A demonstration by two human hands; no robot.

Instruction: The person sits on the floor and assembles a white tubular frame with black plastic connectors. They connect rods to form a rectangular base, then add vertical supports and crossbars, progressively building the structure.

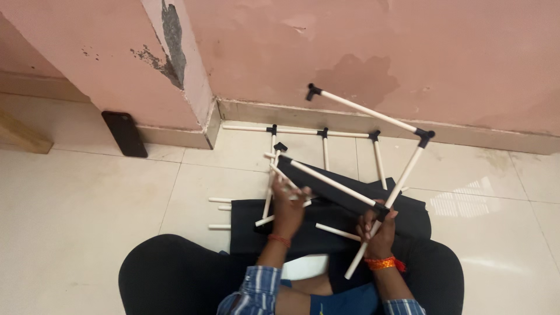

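I sit on the floor with a frame of white rods and black corner connectors (366,111) held up in front of me. My left hand (287,208) grips a white rod near the frame's left end, where black fabric (329,189) hangs from a rod. At the frame's lower right joint, my right hand (379,230) is closed around a rod and a black connector. A second flat frame of rods (324,135) lies on the tiles by the wall. More black fabric (245,224) is spread on the floor under my hands.
A dark phone (125,133) leans against the pink wall's skirting at the left. A wooden piece (20,135) lies at the far left. Loose white rods (220,213) stick out beside the fabric. My knees in dark trousers (169,274) fill the bottom.
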